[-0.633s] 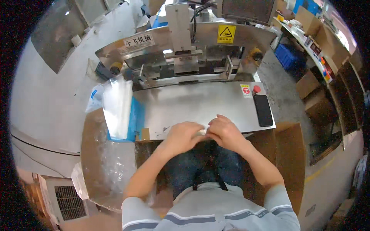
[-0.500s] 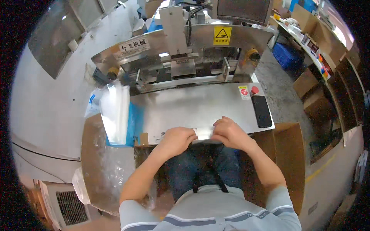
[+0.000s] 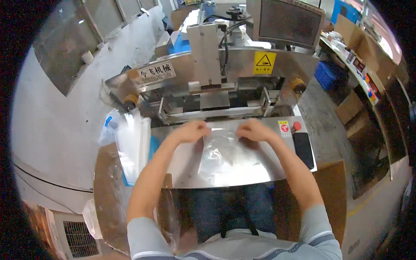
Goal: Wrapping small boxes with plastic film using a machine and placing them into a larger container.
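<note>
A clear plastic bag [image 3: 218,154] hangs between my two hands over the metal worktop, its lower part lying toward the front edge. My left hand [image 3: 193,131] pinches its far left corner. At the far right corner, my right hand [image 3: 255,130] has its fingers closed on the same bag. Both hands are close to the slot of the machine [image 3: 214,102] behind the worktop [image 3: 182,162]. To the left lies a stack of clear plastic bags [image 3: 132,145] with a blue sheet under it.
A black phone [image 3: 303,149] and a red button [image 3: 297,126] sit at the worktop's right end. Open cardboard boxes stand below on both sides, one at the right [image 3: 331,190]. A monitor [image 3: 288,24] rises behind the machine.
Both hands have moved from the worktop's front edge away from me toward the machine, drawing the plastic bag out across the metal. The view has also tilted up a little.
</note>
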Available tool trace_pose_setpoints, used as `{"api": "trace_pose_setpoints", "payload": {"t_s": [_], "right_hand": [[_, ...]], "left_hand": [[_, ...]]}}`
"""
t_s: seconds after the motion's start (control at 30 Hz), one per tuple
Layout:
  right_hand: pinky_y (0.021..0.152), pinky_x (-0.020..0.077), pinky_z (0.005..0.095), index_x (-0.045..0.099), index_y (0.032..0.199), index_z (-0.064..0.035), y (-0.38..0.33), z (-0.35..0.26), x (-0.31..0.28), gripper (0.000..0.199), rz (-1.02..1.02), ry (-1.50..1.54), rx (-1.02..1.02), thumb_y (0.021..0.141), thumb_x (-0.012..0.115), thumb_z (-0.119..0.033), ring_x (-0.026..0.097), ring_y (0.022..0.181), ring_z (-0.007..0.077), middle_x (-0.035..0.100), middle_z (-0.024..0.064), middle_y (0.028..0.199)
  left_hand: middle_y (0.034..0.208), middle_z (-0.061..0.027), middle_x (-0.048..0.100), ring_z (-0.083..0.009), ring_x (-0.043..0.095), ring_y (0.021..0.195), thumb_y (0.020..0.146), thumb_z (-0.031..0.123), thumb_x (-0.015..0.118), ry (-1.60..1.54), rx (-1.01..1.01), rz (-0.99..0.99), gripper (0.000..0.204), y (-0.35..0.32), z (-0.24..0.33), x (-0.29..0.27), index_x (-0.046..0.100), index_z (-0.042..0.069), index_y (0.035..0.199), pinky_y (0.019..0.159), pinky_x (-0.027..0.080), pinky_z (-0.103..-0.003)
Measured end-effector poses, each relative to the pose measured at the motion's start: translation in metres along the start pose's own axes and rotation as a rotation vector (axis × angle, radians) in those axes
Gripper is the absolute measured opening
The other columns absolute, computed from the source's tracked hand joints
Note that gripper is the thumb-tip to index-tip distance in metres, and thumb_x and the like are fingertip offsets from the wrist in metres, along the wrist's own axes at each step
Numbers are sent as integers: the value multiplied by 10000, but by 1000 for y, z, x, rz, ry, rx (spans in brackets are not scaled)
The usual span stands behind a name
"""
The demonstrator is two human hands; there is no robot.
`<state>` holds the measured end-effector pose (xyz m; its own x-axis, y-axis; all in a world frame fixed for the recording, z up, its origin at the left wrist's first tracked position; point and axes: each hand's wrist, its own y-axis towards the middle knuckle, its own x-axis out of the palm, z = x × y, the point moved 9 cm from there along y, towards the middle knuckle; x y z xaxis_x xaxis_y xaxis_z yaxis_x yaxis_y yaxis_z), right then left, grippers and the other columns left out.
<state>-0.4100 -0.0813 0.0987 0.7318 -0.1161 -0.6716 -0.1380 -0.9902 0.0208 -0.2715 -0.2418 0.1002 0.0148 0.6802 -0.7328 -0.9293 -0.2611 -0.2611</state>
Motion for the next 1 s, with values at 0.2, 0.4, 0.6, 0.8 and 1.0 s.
{"api": "trace_pose_setpoints", "payload": {"t_s": [0.2,0.4,0.6,0.8,1.0], "right_hand": [[754,490,462,646,896,20,83,12,-47,245,192,-307,51,900,582,-216,619,877,431,649,246,876],[855,497,480,670,933,3,121,5,-31,208,112,-506,2,873,569,-168,609,982,427,654,252,981],[1056,413,468,434,1372,47,85,-41,13,634,297,-743,-14,874,638,-288,467,1292,390,477,239,1407],[1048,425,466,488,1326,46,78,-47,3,638,240,-644,33,857,666,-348,484,1276,407,508,257,1373],[912,499,477,579,1173,39,72,-54,-3,559,460,-698,-113,834,689,-392,600,1068,397,622,239,1138]], "left_hand": [[788,8,630,-97,562,673,826,401,776,-544,-106,61,379,80,-39,-57,687,39,895,623,488,-261],[682,-61,615,-152,611,685,701,452,850,-32,41,233,463,122,-68,-75,693,32,819,674,525,-311],[1070,-238,651,-413,620,1008,791,290,723,155,138,882,388,51,-21,-47,657,-2,1038,876,497,-470],[1372,-264,491,-437,438,1305,910,352,614,323,111,549,533,-90,63,101,548,-44,1259,1085,275,-632],[1422,-269,449,-431,382,1357,922,429,600,290,113,738,588,-116,64,104,540,-40,1272,1119,240,-614]]}}
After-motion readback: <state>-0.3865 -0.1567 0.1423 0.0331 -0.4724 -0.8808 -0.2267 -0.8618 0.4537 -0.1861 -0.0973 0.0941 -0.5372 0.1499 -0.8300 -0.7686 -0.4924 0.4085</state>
